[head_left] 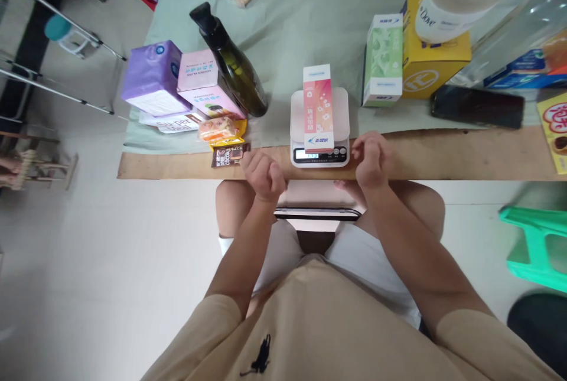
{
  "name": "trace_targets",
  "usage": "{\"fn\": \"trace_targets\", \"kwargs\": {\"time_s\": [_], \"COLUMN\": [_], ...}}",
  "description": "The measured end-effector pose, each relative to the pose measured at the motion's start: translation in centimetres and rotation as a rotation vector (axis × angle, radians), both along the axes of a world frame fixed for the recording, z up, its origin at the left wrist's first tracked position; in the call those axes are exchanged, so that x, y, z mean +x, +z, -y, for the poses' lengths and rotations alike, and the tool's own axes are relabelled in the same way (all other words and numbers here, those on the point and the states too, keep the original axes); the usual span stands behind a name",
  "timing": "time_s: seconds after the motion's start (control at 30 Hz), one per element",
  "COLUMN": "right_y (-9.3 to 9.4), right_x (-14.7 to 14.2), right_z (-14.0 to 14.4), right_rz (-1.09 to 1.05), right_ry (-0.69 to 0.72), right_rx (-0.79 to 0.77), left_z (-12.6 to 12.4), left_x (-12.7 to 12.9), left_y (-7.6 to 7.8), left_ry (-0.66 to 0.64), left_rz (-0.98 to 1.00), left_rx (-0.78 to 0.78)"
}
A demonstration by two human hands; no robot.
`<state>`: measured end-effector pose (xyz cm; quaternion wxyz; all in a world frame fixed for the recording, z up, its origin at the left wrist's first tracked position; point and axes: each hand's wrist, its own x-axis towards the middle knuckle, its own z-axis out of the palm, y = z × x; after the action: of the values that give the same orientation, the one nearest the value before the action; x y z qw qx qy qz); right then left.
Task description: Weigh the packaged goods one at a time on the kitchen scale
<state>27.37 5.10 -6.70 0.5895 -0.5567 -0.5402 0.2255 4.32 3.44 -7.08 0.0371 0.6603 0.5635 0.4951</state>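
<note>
A pink-and-white carton lies across a white digital kitchen scale. The scale's small display is lit, but its digits are too blurred to read surely. My left hand rests at the table's front edge, left of the scale, its fingers curled in with nothing seen in them. Close beside it is a brown cocoa snack packet. To the right of the scale, my right hand is also curled loosely closed, apart from the carton, and no object shows in it.
At left stand a dark green bottle, a pink box and a purple tissue pack. At right are a green carton, a yellow box, a Dove bottle and a black phone. A green stool stands on the floor.
</note>
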Motion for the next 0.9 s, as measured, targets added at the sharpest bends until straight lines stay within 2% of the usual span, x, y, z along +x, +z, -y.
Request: {"fn": "trace_targets", "kwargs": {"time_s": [0.1,0.17,0.27,0.37,0.5,0.67,0.8,0.9], "right_y": [0.5,1.1,1.9,2.1,1.6,2.0,3.5,5.1], "right_x": [0.0,-0.1,-0.8,-1.8,-3.1,-4.0,-4.6,-5.8], "right_z": [0.4,0.4,0.1,-0.2,-0.6,-0.8,0.9,3.9], "right_rz": [0.259,0.337,0.396,0.428,0.488,0.587,0.519,0.423], "right_ry": [0.038,0.066,0.148,0.211,0.254,0.214,0.183,0.168], "right_rx": [0.11,0.116,0.012,-0.129,-0.223,-0.355,-0.37,-0.304], "left_z": [-0.3,-0.8,-1.8,-2.2,-2.1,-1.8,0.2,3.6], "left_x": [2.4,4.4,6.8,7.9,8.2,8.3,8.3,6.9], "left_y": [1.2,2.0,2.7,2.4,1.4,0.9,1.9,3.2], "left_ry": [-0.035,-0.113,-0.252,-0.359,-0.422,-0.458,-0.497,-0.514], "left_rz": [0.12,0.202,0.272,0.329,0.451,0.539,0.578,0.562], "left_rx": [-0.019,-0.082,-0.203,-0.31,-0.411,-0.424,-0.396,-0.293]}}
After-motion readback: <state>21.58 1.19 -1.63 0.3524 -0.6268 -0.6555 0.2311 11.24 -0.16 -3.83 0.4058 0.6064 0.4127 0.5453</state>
